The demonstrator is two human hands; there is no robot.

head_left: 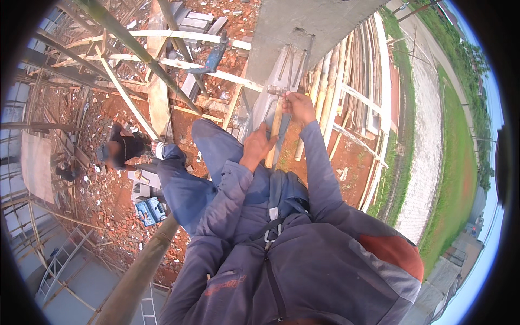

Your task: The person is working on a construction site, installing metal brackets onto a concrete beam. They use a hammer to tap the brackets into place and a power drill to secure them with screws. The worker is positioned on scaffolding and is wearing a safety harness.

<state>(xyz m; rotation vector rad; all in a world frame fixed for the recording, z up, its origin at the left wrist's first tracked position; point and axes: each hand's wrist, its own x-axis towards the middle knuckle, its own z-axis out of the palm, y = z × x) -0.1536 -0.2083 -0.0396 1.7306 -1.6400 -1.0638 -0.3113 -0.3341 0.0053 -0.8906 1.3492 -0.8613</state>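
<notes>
At the end of a grey concrete beam [303, 24], both my hands are working close together. My right hand [299, 106] is closed, fingers pinched beside the head of a hammer [275, 122]; the hammer's wooden handle runs down toward my lap. My left hand [257, 147] is closed left of the handle, around the lower end of a thin metal rod [267, 112], as far as I can tell. Several more metal rods [293, 65] lie on the beam just beyond. A blue power drill [214, 56] rests on the timber rails to the left.
I sit high up among bamboo poles [143, 54] and timber rails [216, 77]. Far below, a person [124, 147] bends over rubble near a blue tool case [150, 211]. Long bamboo poles [346, 70] are bundled at right. A ladder [62, 265] leans at lower left.
</notes>
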